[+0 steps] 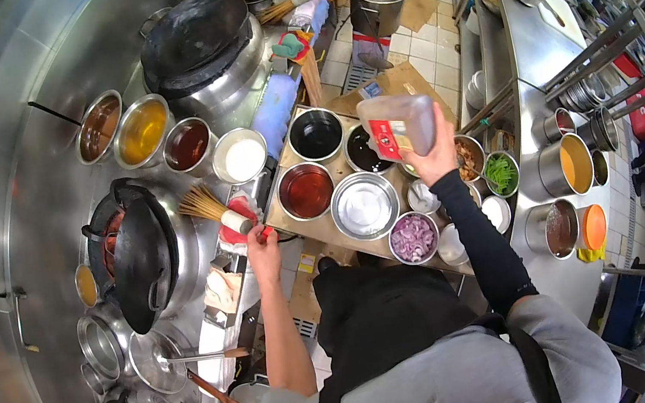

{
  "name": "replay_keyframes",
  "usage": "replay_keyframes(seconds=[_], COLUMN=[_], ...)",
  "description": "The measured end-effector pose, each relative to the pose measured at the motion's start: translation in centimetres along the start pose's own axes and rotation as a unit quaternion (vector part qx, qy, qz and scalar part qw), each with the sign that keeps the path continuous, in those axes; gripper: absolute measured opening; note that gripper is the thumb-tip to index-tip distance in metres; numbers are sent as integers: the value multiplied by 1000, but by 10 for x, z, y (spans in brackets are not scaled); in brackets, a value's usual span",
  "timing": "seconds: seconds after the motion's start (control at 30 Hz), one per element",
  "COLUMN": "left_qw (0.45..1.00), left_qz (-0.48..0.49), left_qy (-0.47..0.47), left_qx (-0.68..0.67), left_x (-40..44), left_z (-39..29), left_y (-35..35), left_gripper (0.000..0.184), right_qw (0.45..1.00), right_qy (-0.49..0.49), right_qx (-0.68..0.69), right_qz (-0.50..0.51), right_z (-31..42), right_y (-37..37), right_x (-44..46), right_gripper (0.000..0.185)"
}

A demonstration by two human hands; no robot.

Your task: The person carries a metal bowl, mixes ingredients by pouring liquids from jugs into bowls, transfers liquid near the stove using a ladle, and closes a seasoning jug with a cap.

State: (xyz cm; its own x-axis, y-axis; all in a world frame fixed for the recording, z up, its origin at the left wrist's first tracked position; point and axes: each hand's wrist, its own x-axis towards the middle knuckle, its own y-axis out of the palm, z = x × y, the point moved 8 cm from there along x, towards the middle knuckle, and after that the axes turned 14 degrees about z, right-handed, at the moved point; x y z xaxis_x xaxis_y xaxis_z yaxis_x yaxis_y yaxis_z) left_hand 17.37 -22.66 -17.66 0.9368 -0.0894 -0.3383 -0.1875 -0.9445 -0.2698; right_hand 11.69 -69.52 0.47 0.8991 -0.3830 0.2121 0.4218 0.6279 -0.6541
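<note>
My right hand (pixel 435 145), in a black sleeve, is closed around a translucent plastic jug (pixel 418 114) with a red label. The jug is tilted over a metal pot of dark liquid (pixel 364 153); its mouth and any stream are hidden. My left hand (pixel 265 256) pinches a small red cap (pixel 266 232) near the table's left edge. Right beside those fingers is the white-bound handle end of a bamboo brush (pixel 211 207). Between my hands are a pot of red-brown liquid (pixel 306 191) and a shiny metal bowl (pixel 365 205).
A bowl of chopped purple onion (pixel 414 238) and one of green pieces (pixel 501 173) stand at the table's right. Two black woks (pixel 195 41) (pixel 145 263) sit on the left range, with sauce pots (pixel 143 131) between them. A steel counter (pixel 537 73) runs along the right.
</note>
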Motion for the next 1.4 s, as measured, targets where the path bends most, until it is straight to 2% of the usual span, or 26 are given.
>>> replay_keyframes(seconds=[0.1, 0.17, 0.27, 0.3, 0.47, 0.6, 0.7, 0.73, 0.77, 0.83, 0.97, 1.03, 1.1, 1.13, 1.23, 1.27, 1.37, 1.4], left_qw=[993, 990, 988, 985, 967, 959, 960, 959, 958, 959, 956, 954, 951, 948, 939, 936, 930, 928], left_qz=[41, 60, 105, 123, 200, 242, 245, 246, 252, 259, 270, 279, 293, 302, 327, 334, 351, 358], left_qy=[11, 31, 49, 68, 118, 109, 110, 111, 111, 97, 102, 87, 78, 81, 70, 70, 75, 69], left_qx=[-110, -123, -101, -99, -105, -97, -79, -87, -79, -64, -50, -63, -63, -61, -85, -83, -80, -77], left_x=[-16, -17, -8, -3, 3, 10, 11, 9, 15, 14, 19, 19, 17, 19, 27, 31, 33, 31], left_z=[-19, -45, -78, -86, -136, -157, -167, -169, -171, -161, -155, -161, -166, -172, -184, -188, -212, -222], left_y=[-3, 8, 33, 43, 100, 132, 143, 148, 152, 156, 164, 171, 176, 181, 201, 207, 222, 225], left_gripper=[30, 30, 34, 35, 39, 38, 37, 39, 39, 40, 39, 38, 37, 36, 33, 32, 31, 31], right_qw=[999, 998, 999, 992, 984, 942, 958, 984, 982, 950, 977, 941, 880, 836, 683, 677, 597, 598], right_qy=[21, 15, 20, 52, 66, 113, 91, 90, 86, 105, 112, 150, 171, 181, 214, 245, 232, 223], right_qx=[25, 32, 29, 108, 154, 304, 266, 144, 146, 276, 165, 285, 427, 506, 698, 694, 767, 769], right_qz=[-32, -58, -40, -49, -60, -88, -53, -60, -79, -99, -81, -101, -116, -112, -10, 5, 44, 43], right_z=[0, -20, -44, -56, -90, -117, -108, -106, -108, -111, -124, -145, -161, -164, -159, -155, -135, -130], right_y=[-20, -16, -4, -6, -3, 0, 2, 5, 6, 4, 9, 13, 20, 27, 43, 44, 48, 46], right_x=[-11, -16, -18, -20, -26, -34, -33, -32, -34, -41, -44, -49, -55, -58, -63, -69, -71, -72], right_gripper=[116, 116, 115, 114, 112, 109, 110, 111, 111, 112, 110, 104, 102, 89, 73, 63, 68, 68])
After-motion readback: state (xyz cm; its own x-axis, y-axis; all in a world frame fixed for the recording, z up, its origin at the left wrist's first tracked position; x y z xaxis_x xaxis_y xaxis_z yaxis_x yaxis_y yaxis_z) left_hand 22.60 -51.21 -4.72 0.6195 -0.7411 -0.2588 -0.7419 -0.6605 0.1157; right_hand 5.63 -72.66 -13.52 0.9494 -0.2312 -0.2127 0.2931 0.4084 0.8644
